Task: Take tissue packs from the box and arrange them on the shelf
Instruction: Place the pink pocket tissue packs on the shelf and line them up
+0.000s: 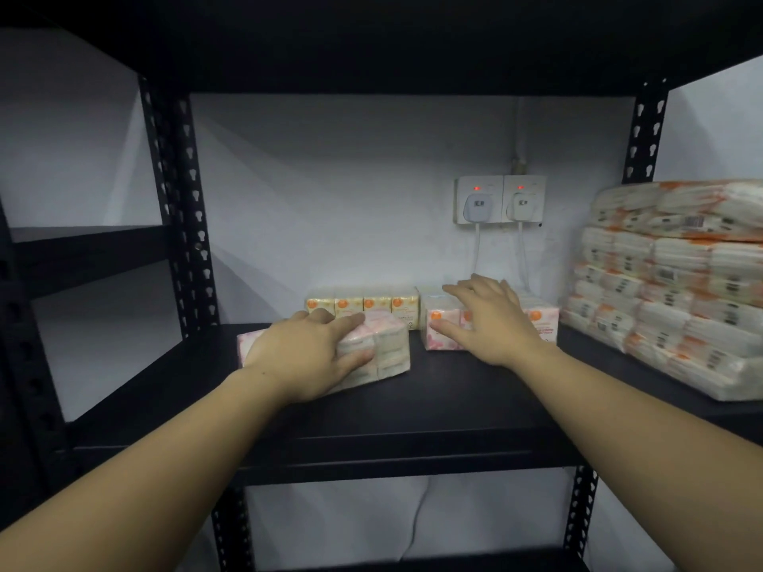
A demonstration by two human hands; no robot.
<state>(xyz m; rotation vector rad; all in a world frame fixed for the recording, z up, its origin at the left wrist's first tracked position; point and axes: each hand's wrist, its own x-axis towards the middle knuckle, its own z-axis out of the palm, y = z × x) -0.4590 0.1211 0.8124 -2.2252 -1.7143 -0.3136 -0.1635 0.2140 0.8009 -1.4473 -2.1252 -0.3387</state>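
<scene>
A black metal shelf [433, 406] filled the view, its perforated uprights rising at 9 and 3 o'clock against a pale wall. At 8 o'clock of centre, the left hand [305, 357] lay on a pink-patterned tissue pack [388, 348] resting on the shelf board. The hand's fingers were slightly spread and draped over the top of the pack, the thumb curled down its near face, so that the pack was gripped from above. Directly behind this pack, toward 12 o'clock, a yellow tissue pack [363, 304] stood against the wall, its front showing a row of orange marks. Just right of centre, the right hand [491, 324] rested palm-down with fingers spread and fairly straight on a second pink tissue pack [441, 330]; the thumb lay against its front face. This second pack stood just beside the yellow pack and well back on the board, apart from the pack under the left hand. Above the right hand, at 1 o'clock, two wall sockets [499, 198] each carried a white plug with a red light lit, and thin white cables dropped behind the packs. At 3 o'clock, a large stack of wrapped tissue bundles [677, 282] with orange print occupied the shelf's right end, near but not touching the right-hand pack.
</scene>
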